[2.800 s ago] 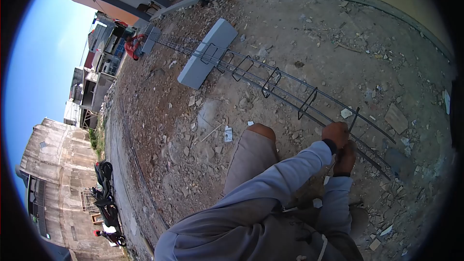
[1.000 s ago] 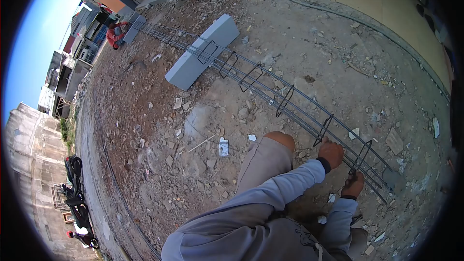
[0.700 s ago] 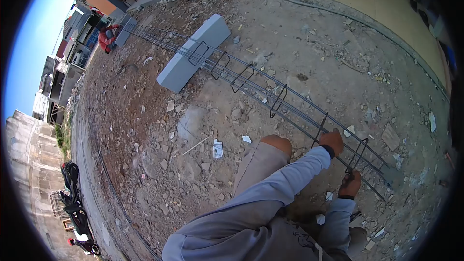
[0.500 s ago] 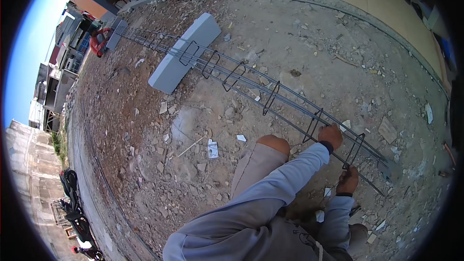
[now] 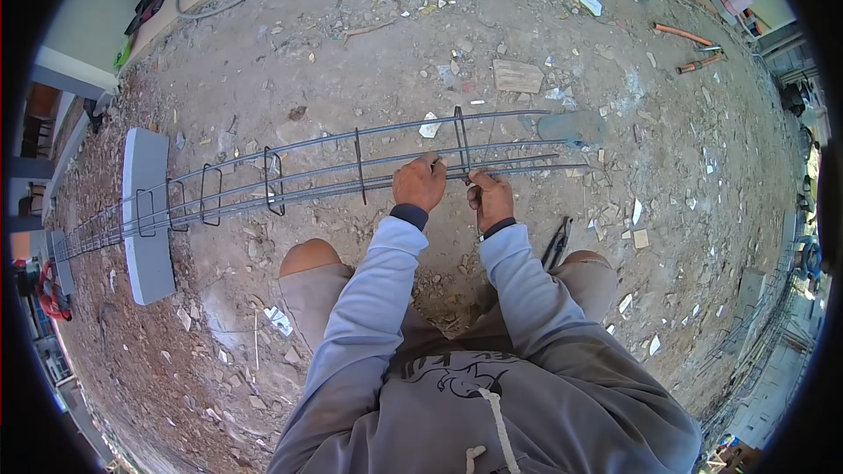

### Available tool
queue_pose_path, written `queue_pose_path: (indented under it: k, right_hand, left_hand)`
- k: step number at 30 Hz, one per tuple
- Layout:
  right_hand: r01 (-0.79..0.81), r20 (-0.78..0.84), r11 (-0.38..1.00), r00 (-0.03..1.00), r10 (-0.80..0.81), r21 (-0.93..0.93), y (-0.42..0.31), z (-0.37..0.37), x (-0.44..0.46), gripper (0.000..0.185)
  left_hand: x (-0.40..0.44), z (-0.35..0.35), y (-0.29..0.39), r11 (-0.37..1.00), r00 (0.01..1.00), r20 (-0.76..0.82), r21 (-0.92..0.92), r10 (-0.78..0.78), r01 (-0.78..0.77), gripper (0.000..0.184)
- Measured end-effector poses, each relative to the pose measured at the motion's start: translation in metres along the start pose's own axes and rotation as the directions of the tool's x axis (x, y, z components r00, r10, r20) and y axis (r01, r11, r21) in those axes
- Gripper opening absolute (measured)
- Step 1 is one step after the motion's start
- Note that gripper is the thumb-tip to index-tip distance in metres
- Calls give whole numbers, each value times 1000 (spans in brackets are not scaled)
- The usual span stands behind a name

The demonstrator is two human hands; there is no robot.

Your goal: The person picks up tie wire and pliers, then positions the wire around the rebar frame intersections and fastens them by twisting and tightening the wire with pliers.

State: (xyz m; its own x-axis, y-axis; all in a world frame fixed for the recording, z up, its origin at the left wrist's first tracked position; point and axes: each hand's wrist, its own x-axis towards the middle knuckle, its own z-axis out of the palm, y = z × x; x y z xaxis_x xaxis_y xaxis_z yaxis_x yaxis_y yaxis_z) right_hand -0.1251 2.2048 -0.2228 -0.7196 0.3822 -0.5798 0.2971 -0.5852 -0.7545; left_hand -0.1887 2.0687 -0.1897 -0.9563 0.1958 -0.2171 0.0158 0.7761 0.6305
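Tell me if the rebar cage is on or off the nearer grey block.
On: the rebar cage lies across the nearer grey block, its bars passing over the block's top.

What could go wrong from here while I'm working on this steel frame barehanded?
Your right hand is at the end stirrup, so it might get pinched or scraped against the bars. The bar ends sticking out past it could poke or snag you. The dark tool by your right knee might get knelt on.

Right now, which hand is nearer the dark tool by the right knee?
Right. Right hand sits forward-left of the dark tool; left hand is farther left.
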Motion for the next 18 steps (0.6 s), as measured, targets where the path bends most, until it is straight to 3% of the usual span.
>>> queue_pose_path:
  k: [4,10,14,18]
  right_hand:
    - [-25,17,999,1000,26,-46,0,-3,-2,17]
    - [-8,-48,986,999,0,-166,-7,2,-18,21]
    - [-7,-28,969,1000,0,-246,-14,0,-19,24]
    - [108,-37,914,990,-133,-392,2,-9,-9,24]
  left_hand:
    - [3,6,25,997,976,215,58,43,-57,36]
    - [14,19,15,975,927,310,-9,212,-220,37]
    - [19,27,8,973,933,279,-57,229,-222,34]
    - [24,29,8,982,939,290,-64,186,-175,33]
